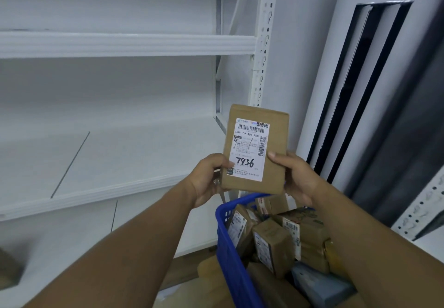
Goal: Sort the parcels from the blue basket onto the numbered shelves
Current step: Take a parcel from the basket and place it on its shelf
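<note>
Cardboard parcel (256,148): small flat brown box; held upright in the air, above the blue basket (225,242) and in front of the white shelf (96,163); touching neither.
Shipping label (247,161): white, facing me; "7936" handwritten in black near its lower end.
Left hand (206,180): pinches the parcel's lower left edge; thumb on the front at the label's corner, fingers behind.
Right hand (300,178): pinches the lower right edge; thumb on bare cardboard, fingers behind.
Weight, my judgement: light, since two thumb-and-finger pinches carry it.
Stiffness, my judgement: rigid; faces flat, corners crisp; it should not sag in one hand.
Surface, my judgement: matt board offers fair friction; the smoother label offers less.
Hold, my advice: the two long edges on bare board, label uncovered for reading; one hand across the width should do for placing.
Fragility: contents unknown; I would set it down flat, not drop it.
Other parcels (274,242): many similar boxes heaped in the basket.
Shelf numbers: none legible to me.
</note>
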